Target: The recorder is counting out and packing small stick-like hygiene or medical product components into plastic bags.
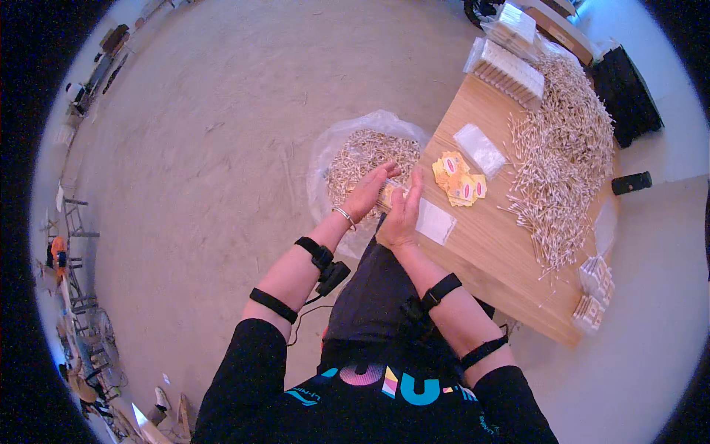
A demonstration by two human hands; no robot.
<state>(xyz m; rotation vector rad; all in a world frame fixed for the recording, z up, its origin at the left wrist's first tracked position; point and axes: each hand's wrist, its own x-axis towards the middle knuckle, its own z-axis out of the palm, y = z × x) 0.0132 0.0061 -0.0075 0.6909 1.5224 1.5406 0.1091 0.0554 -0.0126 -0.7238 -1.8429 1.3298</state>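
Note:
Between my two palms sits a small packet of cotton swabs (387, 194) with a yellow and white face, partly hidden by the fingers. My left hand (366, 194) presses it from the left, fingers stretched up along it. On the other side my right hand (401, 218) closes against it, thumb raised. Below and behind the hands, a large clear bag (321, 172) holds many loose cotton swabs (362, 152). Yellow printed cards (460, 181) lie spread on the table just right of my hands. A flat clear plastic sleeve pack (435, 222) lies at the table edge beside my right hand.
A big heap of cotton swabs (558, 155) covers the right of the wooden table (473, 248). Another stack of clear sleeves (479, 148) lies beyond the cards. Bundled swab packs (509, 72) stand at the far end, filled packets (589, 314) at the near right corner.

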